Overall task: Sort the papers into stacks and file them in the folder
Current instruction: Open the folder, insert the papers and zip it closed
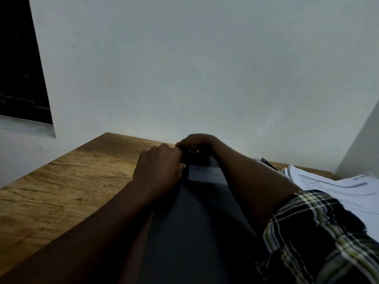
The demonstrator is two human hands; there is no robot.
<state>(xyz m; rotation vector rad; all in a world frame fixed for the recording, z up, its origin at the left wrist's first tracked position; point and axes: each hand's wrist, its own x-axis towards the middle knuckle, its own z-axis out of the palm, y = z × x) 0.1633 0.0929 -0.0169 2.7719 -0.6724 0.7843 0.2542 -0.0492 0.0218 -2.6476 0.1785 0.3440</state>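
Your left hand point(159, 163) and right hand point(198, 142) both clenched on the dark grey flat folder's point(196, 218) far clip, white printed papers point(336, 187) stacked right.

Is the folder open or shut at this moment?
Shut, it seems: the folder lies flat, dark cover up, no pages showing. Both hands work at its far edge, hiding any clasp.

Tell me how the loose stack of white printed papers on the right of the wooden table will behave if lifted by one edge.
The white printed papers look thin, so they would probably droop. They lie fanned and unbound, so sheets may slide apart. The stack looks light; a push would likely skew it across the wooden table.
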